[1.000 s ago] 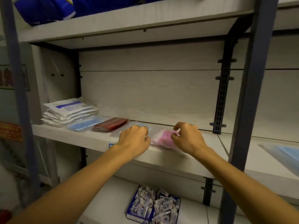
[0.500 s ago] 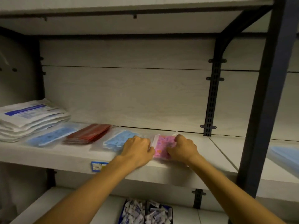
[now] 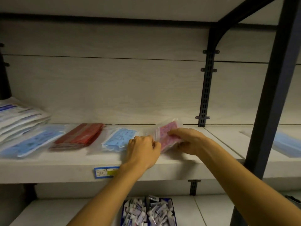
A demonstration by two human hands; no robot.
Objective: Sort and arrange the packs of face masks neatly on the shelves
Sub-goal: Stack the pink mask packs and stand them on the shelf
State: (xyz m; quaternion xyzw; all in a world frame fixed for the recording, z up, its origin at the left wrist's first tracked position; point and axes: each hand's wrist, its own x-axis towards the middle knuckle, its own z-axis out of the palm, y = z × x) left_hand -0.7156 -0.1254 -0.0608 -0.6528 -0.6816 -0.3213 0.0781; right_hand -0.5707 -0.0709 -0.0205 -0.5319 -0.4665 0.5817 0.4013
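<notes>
At the far left of the shelf (image 3: 48,168) we see a stack of white flat packets (image 3: 17,116) with blue print, their edges fanned. Just beside it lies a clear pack of pale blue masks (image 3: 32,142), then a pack of dark red masks (image 3: 79,136), then a second blue mask pack (image 3: 120,138), all flat on the shelf in a row. A blue and yellow label (image 3: 105,172) sits on the shelf's front edge.

Next comes our left hand (image 3: 143,150), knuckles up and fingers curled; its fingertips meet the near left edge of the pink mask pack (image 3: 166,132), though we cannot tell exactly how they pinch it. That pack is a clear bag holding pink patterned masks, tilted up off the shelf with its far end raised. Our right hand (image 3: 187,141) grips its right side, thumb on top and fingers curled beneath.

Beyond the dark upright post (image 3: 273,95), another pale blue pack (image 3: 286,144) rests on the neighbouring shelf. Below, a blue box of small white sachets (image 3: 146,212) stands on the lower shelf.
</notes>
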